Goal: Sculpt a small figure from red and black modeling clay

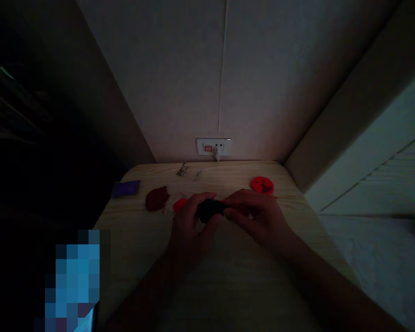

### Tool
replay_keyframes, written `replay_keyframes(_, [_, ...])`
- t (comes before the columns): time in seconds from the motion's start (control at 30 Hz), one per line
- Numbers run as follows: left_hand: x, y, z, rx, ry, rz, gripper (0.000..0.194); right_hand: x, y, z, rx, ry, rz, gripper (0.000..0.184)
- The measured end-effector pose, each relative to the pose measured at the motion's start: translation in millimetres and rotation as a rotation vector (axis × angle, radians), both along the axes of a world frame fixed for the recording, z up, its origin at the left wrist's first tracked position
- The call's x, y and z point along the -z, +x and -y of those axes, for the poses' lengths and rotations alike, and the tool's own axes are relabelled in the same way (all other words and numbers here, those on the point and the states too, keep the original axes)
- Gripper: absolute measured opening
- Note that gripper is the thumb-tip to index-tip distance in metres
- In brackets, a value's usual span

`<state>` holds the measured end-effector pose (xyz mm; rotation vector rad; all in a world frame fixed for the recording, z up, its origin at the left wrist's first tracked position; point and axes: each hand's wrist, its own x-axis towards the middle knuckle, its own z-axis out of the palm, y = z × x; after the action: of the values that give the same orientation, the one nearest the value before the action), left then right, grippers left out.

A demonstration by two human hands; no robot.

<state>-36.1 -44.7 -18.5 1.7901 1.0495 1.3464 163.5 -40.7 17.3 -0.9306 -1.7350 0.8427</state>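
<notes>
Between my two hands is a dark black lump (210, 211) that looks like modelling clay. My left hand (193, 226) curls round its left side, fingers over the top and thumb below. The fingertips of my right hand (256, 214) pinch its right end. Just behind my left fingers shows a bright red piece (180, 205), partly hidden. A dark red lump (157, 198) with a ragged edge lies further left. Beyond my right hand sits a flat red disc (262, 185) with dark marks on it.
A purple packet (126, 188) lies at the left edge of the wooden tabletop (228, 286). Small clear wrappers (182, 169) are near the back edge. A wall socket (213, 147) with a plug is just above. A cabinet side (359, 133) stands on the right; the room is dim.
</notes>
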Motion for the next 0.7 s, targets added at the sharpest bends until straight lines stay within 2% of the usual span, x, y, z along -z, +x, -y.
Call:
replay_keyframes(0.13, [2.1,0.6,-1.2,-0.06,0.1,-0.097,0.035,1.1,1.1,0.7,0.064,0.131,0.149,0.01])
replay_keyframes(0.3, [1.8,3.5,-1.1,-0.065,0.123,-0.125,0.036,2.7,-0.4,3.6,0.096,0.183,0.225,0.005])
replay_keyframes(0.4, [-0.2,4.0,-1.8,-0.028,0.057,-0.051,0.038,2.9,-1.1,4.6,0.09,0.181,0.186,0.007])
replay_keyframes(0.53, [-3.5,3.1,-4.0,0.016,-0.055,0.059,0.037,1.4,0.4,3.5,-0.002,0.135,0.138,0.021])
replay_keyframes(0.6, [-4.8,2.8,-4.9,0.031,-0.106,0.105,0.036,0.8,1.9,2.4,-0.054,0.165,0.153,0.023])
replay_keyframes(0.7, [-6.7,3.2,-5.9,0.057,-0.201,0.19,0.036,0.3,3.9,1.8,-0.06,0.251,0.186,0.024])
